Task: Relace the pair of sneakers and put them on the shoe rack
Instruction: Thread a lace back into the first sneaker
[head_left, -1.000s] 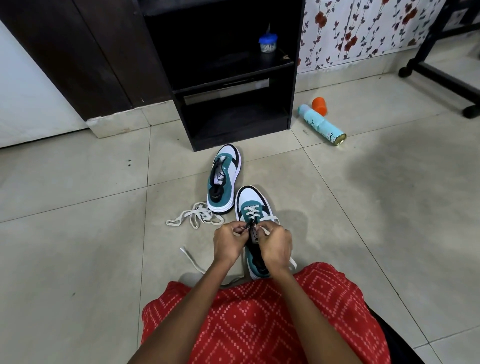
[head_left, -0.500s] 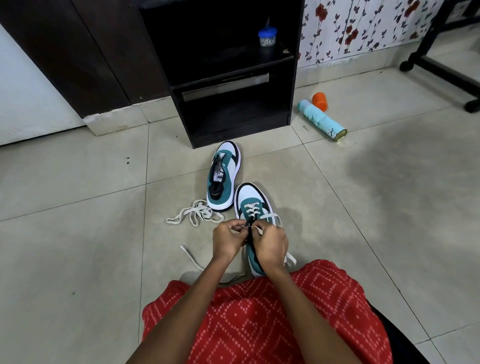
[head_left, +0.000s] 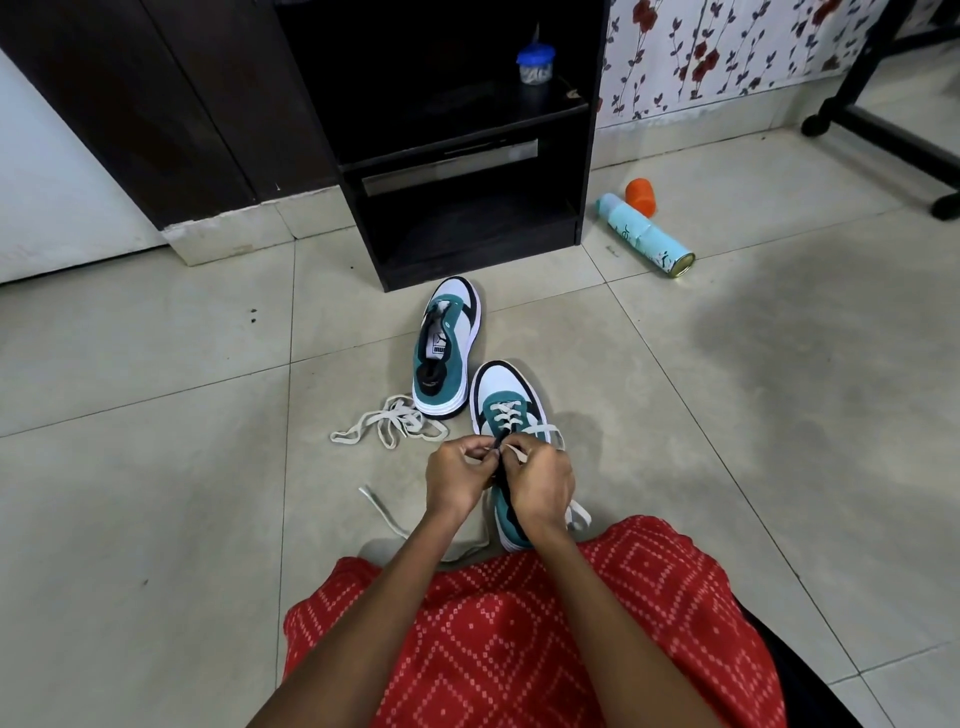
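At lower centre, the left hand (head_left: 460, 480) and right hand (head_left: 540, 486) pinched the cream flat shoelace (head_left: 519, 453) in their fingers over the teal-and-white sneaker (head_left: 501, 387), probably to thread an eyelet.

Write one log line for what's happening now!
step: lacing; left hand: pinches lace; right hand: pinches lace; near sneaker: part laced; far sneaker: unlaced, before rack

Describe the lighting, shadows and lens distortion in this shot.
Head view: soft, even light with no harsh glare; the shelves of the black wooden shoe rack sink into near-black; a broad dim shadow lies on the grey tiled floor at right; tile joints bow from wide-angle distortion.
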